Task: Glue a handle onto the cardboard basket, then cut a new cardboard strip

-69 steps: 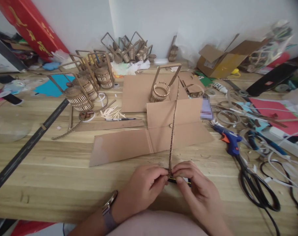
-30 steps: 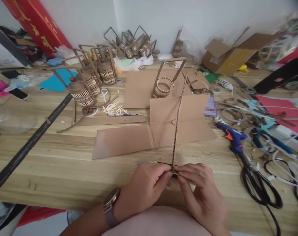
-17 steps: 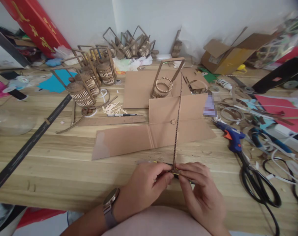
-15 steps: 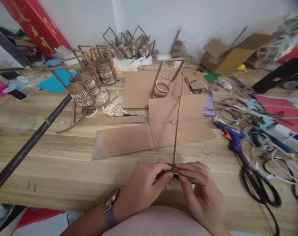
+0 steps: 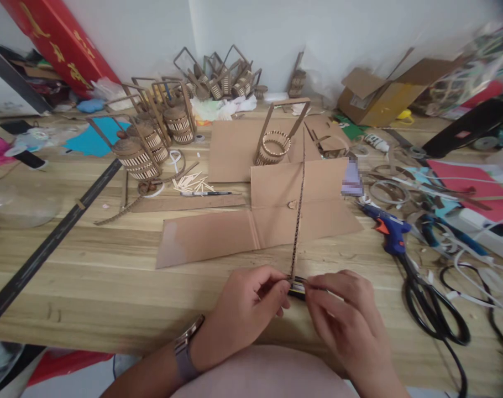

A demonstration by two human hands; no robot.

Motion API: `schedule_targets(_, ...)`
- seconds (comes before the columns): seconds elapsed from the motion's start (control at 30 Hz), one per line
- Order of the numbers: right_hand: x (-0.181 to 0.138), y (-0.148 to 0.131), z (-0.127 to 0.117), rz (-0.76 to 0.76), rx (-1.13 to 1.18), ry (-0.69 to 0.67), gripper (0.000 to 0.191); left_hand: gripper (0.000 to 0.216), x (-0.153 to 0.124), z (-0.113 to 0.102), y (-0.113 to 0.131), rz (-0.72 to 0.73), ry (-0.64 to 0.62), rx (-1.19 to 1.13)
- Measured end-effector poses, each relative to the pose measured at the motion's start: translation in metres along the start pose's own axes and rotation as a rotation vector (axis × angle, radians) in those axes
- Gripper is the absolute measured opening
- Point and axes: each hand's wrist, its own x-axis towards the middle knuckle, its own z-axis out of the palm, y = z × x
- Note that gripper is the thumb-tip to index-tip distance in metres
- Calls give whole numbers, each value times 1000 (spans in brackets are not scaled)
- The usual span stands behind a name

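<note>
A long, narrow strip of corrugated cardboard [image 5: 298, 232] stretches away from me, its fluted edge showing. My left hand [image 5: 251, 301] pinches the near end of the strip between thumb and forefinger; a watch is on that wrist. Close to its right, my right hand [image 5: 346, 315] has thumb and fingers pressed together in a pinch, and whatever lies between the tips is too small to make out. Beneath the fingertips is a black and yellow tool [image 5: 297, 293], mostly covered by my hands. Beyond the hands lies a creased cardboard sheet [image 5: 210, 237].
A small basket with a tall handle [image 5: 275, 146] stands on cardboard ahead. To the right are a blue glue gun [image 5: 394, 232], black-handled scissors [image 5: 436, 309] and tangled cords. Lidded baskets [image 5: 135, 157], loose sticks [image 5: 191, 181] and a long black bar [image 5: 52, 243] are on the left.
My right hand has shifted slightly right, away from my left fingertips, opening a small gap that shows more of the black and yellow tool. My left hand keeps its pinch on the strip.
</note>
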Motion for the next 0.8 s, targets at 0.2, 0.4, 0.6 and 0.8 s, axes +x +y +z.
schedule_targets(0.2,2,3,0,152,-5,18,18,21,-1,0,4,39,21,64)
schedule_targets(0.4,6,4,2,268,-28,68,18,19,-1,1,5,17,32,42)
schedule_targets(0.6,-1,-8,-2,198,-155,74,15,24,0,3,-2,-53,30,-126)
schedule_targets(0.8,-11,-17,6,474,160,-16,9,19,-1,4,-1,62,82,83)
